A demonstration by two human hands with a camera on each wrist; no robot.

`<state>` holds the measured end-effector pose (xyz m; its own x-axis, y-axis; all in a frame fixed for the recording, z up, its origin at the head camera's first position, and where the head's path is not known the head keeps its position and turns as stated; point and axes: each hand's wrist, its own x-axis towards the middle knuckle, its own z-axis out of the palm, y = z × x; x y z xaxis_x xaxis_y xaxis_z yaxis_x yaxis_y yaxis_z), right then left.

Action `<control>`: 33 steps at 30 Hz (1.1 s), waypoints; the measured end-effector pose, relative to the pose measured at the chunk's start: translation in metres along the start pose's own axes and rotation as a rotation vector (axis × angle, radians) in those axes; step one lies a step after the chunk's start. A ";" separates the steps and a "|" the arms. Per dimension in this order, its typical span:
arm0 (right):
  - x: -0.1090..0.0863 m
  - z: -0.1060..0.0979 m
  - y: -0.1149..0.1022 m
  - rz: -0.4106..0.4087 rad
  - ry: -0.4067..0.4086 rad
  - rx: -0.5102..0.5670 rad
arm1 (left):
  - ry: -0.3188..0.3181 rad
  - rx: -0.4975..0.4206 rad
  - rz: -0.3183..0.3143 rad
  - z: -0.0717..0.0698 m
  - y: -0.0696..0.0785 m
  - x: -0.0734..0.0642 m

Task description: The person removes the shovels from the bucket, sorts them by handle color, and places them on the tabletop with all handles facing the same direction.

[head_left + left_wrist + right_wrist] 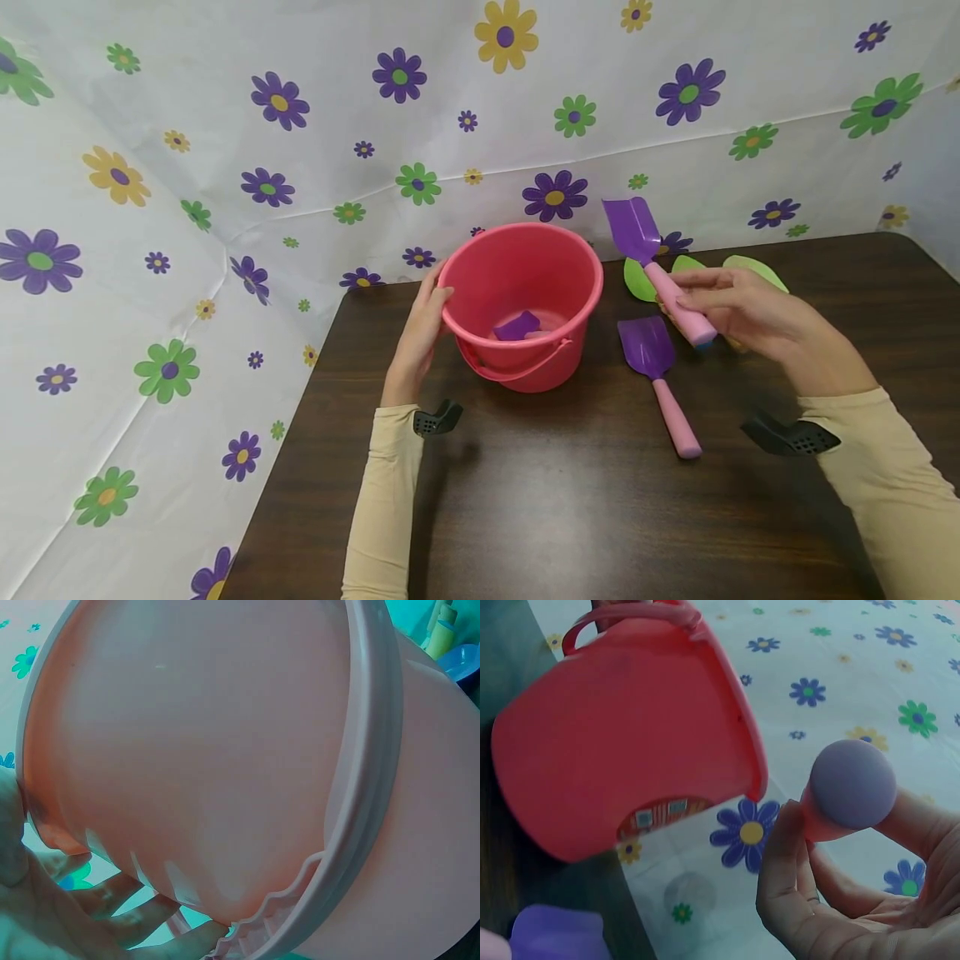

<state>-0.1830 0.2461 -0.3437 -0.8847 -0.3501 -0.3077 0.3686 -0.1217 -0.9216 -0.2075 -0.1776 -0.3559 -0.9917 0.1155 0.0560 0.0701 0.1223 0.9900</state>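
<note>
My left hand (417,333) grips the rim of a pink bucket (517,262) at its left side. In the left wrist view the bucket's wall (195,750) fills most of the picture. A purple piece (517,326) with a bit of pink beside it lies inside, partly hidden by the rim. My right hand (750,312) pinches the pink handle of a toy shovel (678,304), raised right of the bucket with its purple blade pointing up. In the right wrist view the handle's round end (853,784) faces the camera. A similar shovel (647,346) lies on the table below.
Green leaf-shaped pieces (757,271) lie behind my right hand, partly covered by it. A small blue end (702,345) shows under the raised handle. The dark wooden table (525,517) meets a white sheet (315,50) printed with flowers at the back and left.
</note>
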 end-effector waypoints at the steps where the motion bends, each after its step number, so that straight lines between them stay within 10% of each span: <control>1: 0.000 -0.002 0.002 0.011 0.002 -0.004 | -0.001 0.001 0.003 0.000 0.000 0.000; 33: -0.016 -0.075 0.062 0.120 0.058 -0.461 | -0.008 -0.016 0.003 0.000 0.000 0.001</control>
<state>-0.1670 0.3135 -0.4131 -0.8630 -0.2822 -0.4191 0.3162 0.3453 -0.8836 -0.2081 -0.1772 -0.3557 -0.9906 0.1235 0.0585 0.0718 0.1063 0.9917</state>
